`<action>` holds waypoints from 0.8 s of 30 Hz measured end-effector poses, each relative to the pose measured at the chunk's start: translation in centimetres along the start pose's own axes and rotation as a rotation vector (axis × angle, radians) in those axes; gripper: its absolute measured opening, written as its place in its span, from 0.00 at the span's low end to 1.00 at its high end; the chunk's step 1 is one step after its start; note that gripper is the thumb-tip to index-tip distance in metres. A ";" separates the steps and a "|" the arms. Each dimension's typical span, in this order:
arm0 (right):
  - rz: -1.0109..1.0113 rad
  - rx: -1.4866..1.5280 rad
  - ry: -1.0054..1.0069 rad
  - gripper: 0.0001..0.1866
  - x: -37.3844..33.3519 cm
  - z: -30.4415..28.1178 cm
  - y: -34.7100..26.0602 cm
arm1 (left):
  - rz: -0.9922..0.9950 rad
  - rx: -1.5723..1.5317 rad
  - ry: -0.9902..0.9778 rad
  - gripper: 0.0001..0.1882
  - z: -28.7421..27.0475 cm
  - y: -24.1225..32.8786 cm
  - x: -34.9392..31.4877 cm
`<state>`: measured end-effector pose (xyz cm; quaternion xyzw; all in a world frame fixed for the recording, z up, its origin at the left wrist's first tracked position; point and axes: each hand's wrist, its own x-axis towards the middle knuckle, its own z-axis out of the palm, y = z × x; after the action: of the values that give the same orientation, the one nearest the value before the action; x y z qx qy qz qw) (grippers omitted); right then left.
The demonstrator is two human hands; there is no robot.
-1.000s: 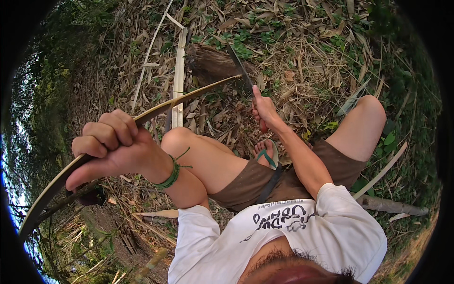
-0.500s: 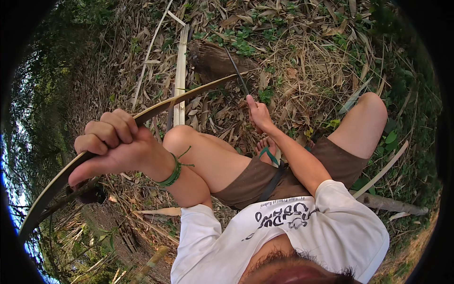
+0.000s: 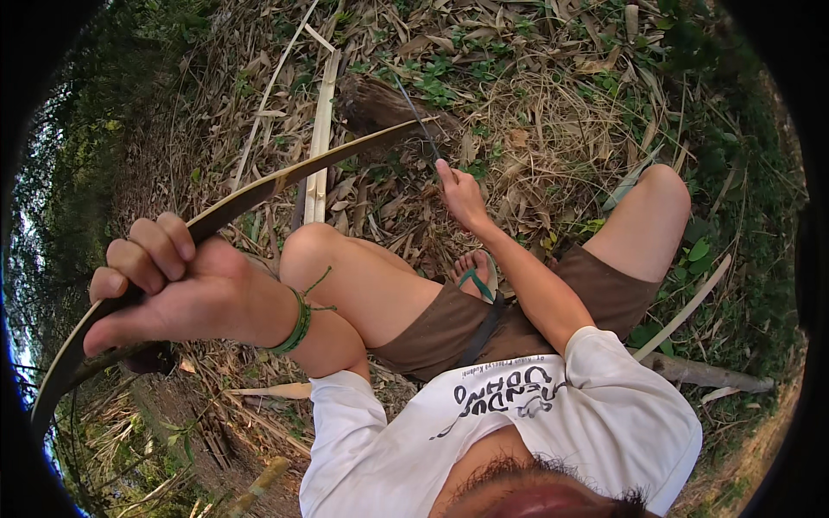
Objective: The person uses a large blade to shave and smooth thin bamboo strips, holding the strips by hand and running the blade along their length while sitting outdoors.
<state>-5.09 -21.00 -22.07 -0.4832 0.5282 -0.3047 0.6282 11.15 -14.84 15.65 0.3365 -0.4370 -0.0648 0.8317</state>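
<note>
My left hand is wrapped round a long, bent bamboo strip, dark on its face and pale along the edge. The strip runs from the lower left, through the hand, to a tip above the right hand. A slim dark knife blade crosses the strip near that far tip. Its handle is hidden in my right hand, which is closed with the thumb along the top. I cannot tell whether the blade bites into the strip or only touches it.
Beyond the strip's tip lies a brown log. Pale split bamboo stretches across dry leaves beside it. My sandalled foot stands between my bent knees. A curved pale strip and a grey branch are at the right.
My left hand has shifted left and slightly down, still gripping the strip. My right hand and the knife have moved a little up and left along with the strip's tip.
</note>
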 end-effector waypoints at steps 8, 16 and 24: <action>0.080 0.016 -0.022 0.40 3.4 0.3 -1.3 | 0.066 -0.109 -0.260 0.40 0.9 -3.4 1.1; 0.261 0.066 -0.164 0.38 3.3 -3.6 -8.4 | 0.015 -0.039 -0.090 0.40 -0.4 -5.8 0.6; -0.323 0.532 -0.069 0.38 -0.5 -4.9 -18.5 | -0.106 0.124 0.028 0.40 1.2 -10.4 -2.1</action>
<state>-7.51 -28.38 -4.62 -0.3895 0.3247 -0.5117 0.6935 10.89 -22.58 8.30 0.4109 -0.4099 -0.0770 0.8107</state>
